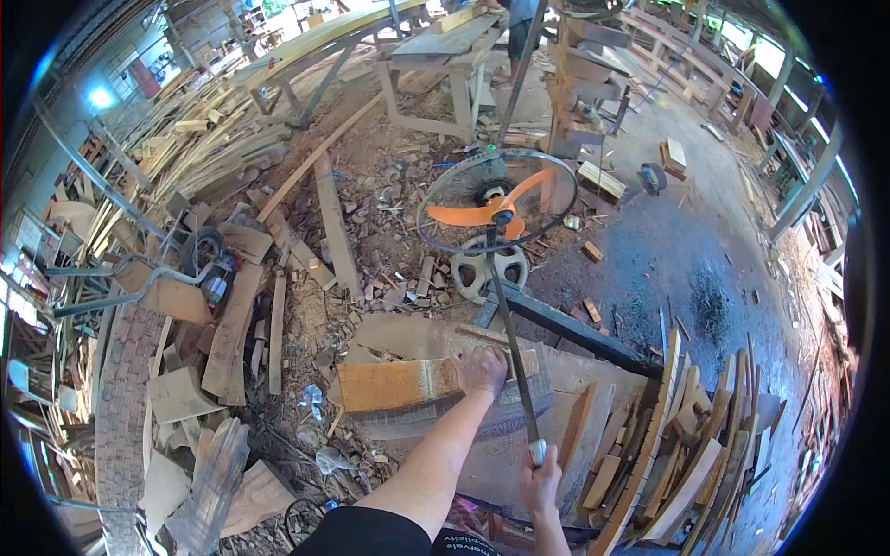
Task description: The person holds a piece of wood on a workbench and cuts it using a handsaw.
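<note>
My left hand point(482, 371) is closed, with its fingers curled over the far edge of a thick, curved wooden block point(385, 386). The block has a pale orange-brown top face and a darker side. My right hand point(540, 477) wraps round the near end of a long, narrow dark bar point(514, 352), just below a shiny metal part. This bar slants away past the block's right side toward a fan point(501, 218) with orange blades and a round wire rim. Its far end is hard to tell apart from the fan.
Beneath the block lies a dusty wooden surface point(473, 463). Several curved wood pieces point(663, 445) stand stacked at the right. A dark beam point(575, 324) runs beyond the block. Offcuts and chips litter the ground; a wheelbarrow point(139, 287) stands left. A person point(521, 37) stands far back.
</note>
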A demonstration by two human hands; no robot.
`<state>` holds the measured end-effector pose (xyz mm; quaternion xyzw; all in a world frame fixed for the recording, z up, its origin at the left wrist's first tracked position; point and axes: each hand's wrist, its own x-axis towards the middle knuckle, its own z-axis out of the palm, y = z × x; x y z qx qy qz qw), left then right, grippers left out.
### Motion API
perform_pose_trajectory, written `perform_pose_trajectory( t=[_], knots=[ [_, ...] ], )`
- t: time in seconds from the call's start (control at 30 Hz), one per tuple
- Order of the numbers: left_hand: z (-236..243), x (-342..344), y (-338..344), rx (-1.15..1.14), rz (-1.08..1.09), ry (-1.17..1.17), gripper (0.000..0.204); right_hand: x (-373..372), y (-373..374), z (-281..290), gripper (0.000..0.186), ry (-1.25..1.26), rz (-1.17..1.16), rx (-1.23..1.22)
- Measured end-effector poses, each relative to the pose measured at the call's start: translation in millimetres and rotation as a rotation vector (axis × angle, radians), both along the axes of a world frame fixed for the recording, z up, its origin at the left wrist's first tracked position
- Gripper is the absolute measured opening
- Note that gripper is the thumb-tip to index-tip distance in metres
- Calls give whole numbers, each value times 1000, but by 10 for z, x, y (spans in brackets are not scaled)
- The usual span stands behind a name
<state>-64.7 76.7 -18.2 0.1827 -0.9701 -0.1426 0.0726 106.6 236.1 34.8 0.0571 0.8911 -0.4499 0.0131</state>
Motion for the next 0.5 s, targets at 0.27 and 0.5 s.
perform_pose_trajectory(
  t=[0.27,0.5],
  knots=[
    [76,1,-20,3,-7,-3,36,455,138,179,20,29,-32,-131],
    [46,-5,-18,20,-29,-78,36,-95,-25,31,15,29,17,-41]
  ],
)
